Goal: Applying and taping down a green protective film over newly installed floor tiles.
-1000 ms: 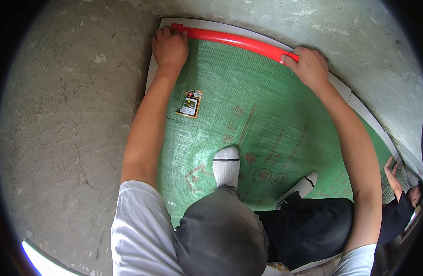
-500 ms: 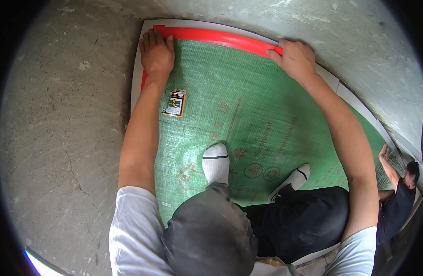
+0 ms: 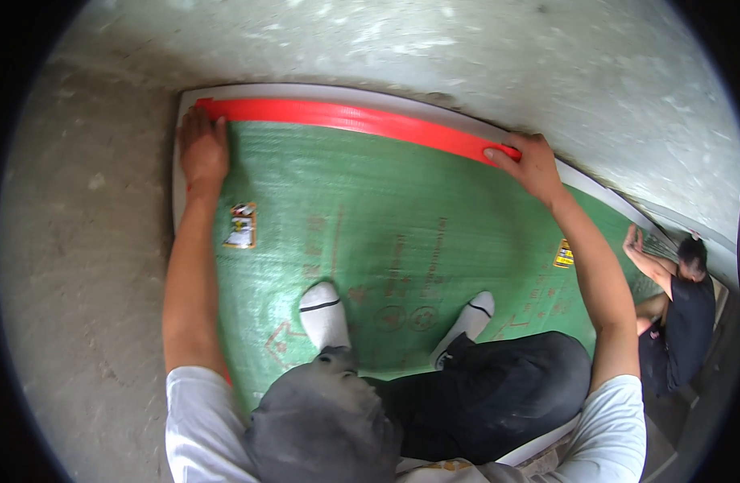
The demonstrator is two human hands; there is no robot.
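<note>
Left hand (image 3: 202,149) open, laid flat, fingertips at the left end of the red tape (image 3: 346,119). Right hand (image 3: 531,165) gripping the tape's other end, thumb on near side. Tape spans between hands along the green sheet (image 3: 370,185), white border (image 3: 289,91) just beyond. Sticker (image 3: 242,226) on sheet, bodyward of left hand. Co-worker (image 3: 677,322) off to the right of right hand.

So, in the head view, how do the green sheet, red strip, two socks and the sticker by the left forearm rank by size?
1. Green sheet
2. Red strip
3. Left sock and right sock: too alike to rank
4. Sticker
</note>
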